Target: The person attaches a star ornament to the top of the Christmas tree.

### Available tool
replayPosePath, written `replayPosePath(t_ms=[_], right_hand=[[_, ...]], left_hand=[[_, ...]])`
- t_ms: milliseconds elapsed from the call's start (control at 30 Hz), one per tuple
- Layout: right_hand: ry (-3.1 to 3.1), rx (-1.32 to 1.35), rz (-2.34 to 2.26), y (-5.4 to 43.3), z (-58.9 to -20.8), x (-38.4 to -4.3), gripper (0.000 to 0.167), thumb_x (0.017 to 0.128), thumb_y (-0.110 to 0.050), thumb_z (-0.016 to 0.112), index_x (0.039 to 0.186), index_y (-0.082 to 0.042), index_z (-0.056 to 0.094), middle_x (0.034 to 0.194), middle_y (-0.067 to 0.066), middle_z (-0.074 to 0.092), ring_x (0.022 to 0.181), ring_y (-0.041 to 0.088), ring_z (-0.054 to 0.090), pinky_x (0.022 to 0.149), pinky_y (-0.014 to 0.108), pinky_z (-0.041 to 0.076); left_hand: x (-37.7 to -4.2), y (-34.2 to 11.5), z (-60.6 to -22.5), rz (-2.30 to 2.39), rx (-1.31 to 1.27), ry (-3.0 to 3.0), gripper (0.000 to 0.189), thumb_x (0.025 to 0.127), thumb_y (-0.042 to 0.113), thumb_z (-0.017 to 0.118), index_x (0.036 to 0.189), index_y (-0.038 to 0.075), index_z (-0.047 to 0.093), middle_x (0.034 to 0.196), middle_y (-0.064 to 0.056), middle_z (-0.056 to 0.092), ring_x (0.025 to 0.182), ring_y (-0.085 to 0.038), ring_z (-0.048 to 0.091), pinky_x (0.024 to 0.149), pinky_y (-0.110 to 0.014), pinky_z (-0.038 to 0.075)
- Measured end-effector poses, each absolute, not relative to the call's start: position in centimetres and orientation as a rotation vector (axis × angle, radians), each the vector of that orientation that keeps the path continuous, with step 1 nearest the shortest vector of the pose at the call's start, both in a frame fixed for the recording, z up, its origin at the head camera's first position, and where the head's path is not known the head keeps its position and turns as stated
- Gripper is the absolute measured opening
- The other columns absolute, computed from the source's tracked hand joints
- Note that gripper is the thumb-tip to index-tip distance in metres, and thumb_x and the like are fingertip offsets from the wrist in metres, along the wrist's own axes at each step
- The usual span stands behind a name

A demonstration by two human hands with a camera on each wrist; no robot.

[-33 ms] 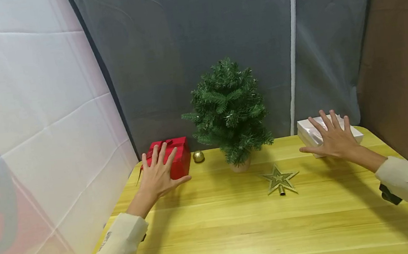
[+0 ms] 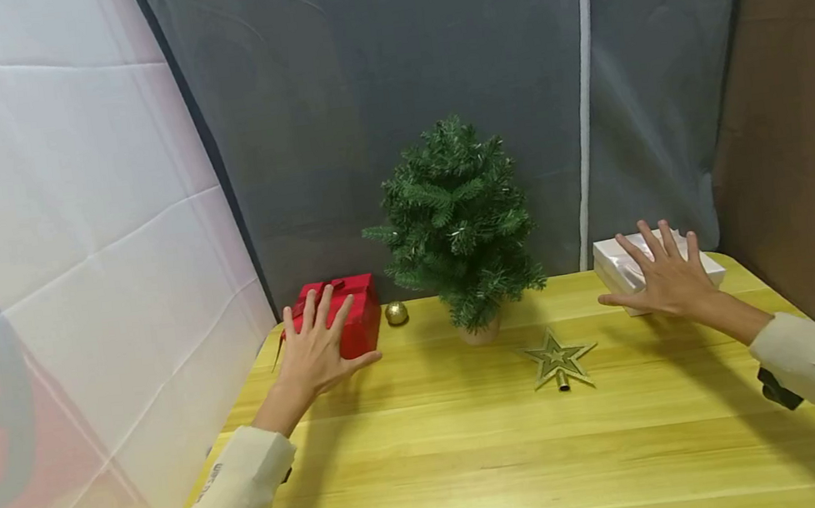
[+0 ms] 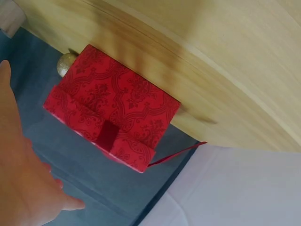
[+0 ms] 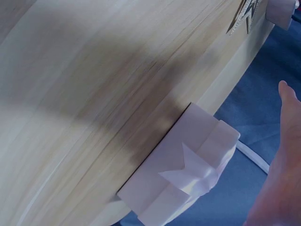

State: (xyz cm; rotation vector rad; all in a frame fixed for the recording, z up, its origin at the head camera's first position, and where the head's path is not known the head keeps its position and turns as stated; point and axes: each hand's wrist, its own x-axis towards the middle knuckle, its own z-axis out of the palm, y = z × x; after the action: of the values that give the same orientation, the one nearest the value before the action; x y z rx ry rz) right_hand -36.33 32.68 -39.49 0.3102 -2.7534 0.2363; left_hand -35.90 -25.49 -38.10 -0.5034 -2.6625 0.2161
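Observation:
My left hand [image 2: 312, 364] is held over the table with its fingers spread, in front of a red gift box [image 3: 115, 101]. The left wrist view shows the patterned box apart from the hand, with a dark red ribbon. Fingers spread likewise, my right hand [image 2: 663, 279] hovers by a white gift box [image 4: 174, 169] with a pale satin bow. Neither hand holds anything. Between them stands a small green Christmas tree [image 2: 458, 223] in a light base. A gold glitter star topper [image 2: 559, 358] lies flat in front of the tree, to its right.
A gold bauble [image 2: 396, 313] sits between the red box and the tree. Grey fabric [image 2: 303, 132] hangs behind the wooden table [image 2: 462, 466]. A white panel [image 2: 81, 174] closes off the left side, and a brown one [image 2: 808, 124] the right.

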Motion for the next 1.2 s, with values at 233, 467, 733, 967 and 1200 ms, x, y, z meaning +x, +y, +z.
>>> replayPosePath(t_ms=[233, 467, 733, 967, 1200], right_hand=[[-2.752, 0.317, 0.235, 32.9, -39.5, -36.2, 0.115, 0.083, -0.075, 0.068, 0.167, -0.013, 0.02, 0.169, 0.03, 0.008, 0.154, 0.056, -0.002, 0.114, 0.078, -0.009], [-2.741, 0.336, 0.247, 32.8, -39.3, -35.8, 0.11, 0.083, -0.071, 0.07, 0.165, -0.012, 0.026, 0.168, 0.032, 0.012, 0.153, 0.057, 0.001, 0.114, 0.079, -0.007], [-2.765, 0.384, 0.212, 31.6, -39.1, -34.9, 0.107, 0.084, -0.072, 0.069, 0.163, -0.011, 0.03, 0.168, 0.031, 0.013, 0.153, 0.056, 0.006, 0.115, 0.079, -0.002], [-2.725, 0.469, 0.166, 30.3, -39.7, -34.3, 0.106, 0.082, -0.073, 0.072, 0.162, -0.012, 0.036, 0.165, 0.03, 0.024, 0.151, 0.057, 0.015, 0.114, 0.079, 0.009], [-2.699, 0.572, 0.22, 29.0, -40.2, -33.1, 0.101, 0.083, -0.069, 0.075, 0.161, -0.015, 0.039, 0.167, 0.025, 0.025, 0.151, 0.056, 0.018, 0.113, 0.081, 0.01]], left_hand=[[-35.9, -25.6, -38.0, 0.222, -0.524, -2.627, 0.11, 0.082, 0.082, 0.063, 0.165, 0.017, 0.033, 0.172, -0.02, 0.014, 0.156, -0.046, 0.016, 0.117, -0.077, 0.012], [-35.8, -25.8, -36.9, 0.26, -0.528, -2.61, 0.107, 0.084, 0.08, 0.063, 0.165, 0.017, 0.033, 0.171, -0.02, 0.018, 0.155, -0.046, 0.02, 0.117, -0.076, 0.013], [-36.0, -25.9, -35.0, 0.27, -0.543, -2.603, 0.103, 0.087, 0.075, 0.063, 0.165, 0.017, 0.03, 0.17, -0.02, 0.019, 0.155, -0.045, 0.018, 0.118, -0.075, 0.011], [-35.9, -25.7, -32.4, 0.321, -0.559, -2.562, 0.098, 0.09, 0.072, 0.061, 0.165, 0.016, 0.032, 0.169, -0.021, 0.023, 0.154, -0.045, 0.021, 0.119, -0.074, 0.015], [-35.8, -25.7, -30.4, 0.336, -0.573, -2.559, 0.099, 0.091, 0.072, 0.061, 0.166, 0.017, 0.027, 0.169, -0.02, 0.022, 0.155, -0.045, 0.019, 0.12, -0.073, 0.012]])
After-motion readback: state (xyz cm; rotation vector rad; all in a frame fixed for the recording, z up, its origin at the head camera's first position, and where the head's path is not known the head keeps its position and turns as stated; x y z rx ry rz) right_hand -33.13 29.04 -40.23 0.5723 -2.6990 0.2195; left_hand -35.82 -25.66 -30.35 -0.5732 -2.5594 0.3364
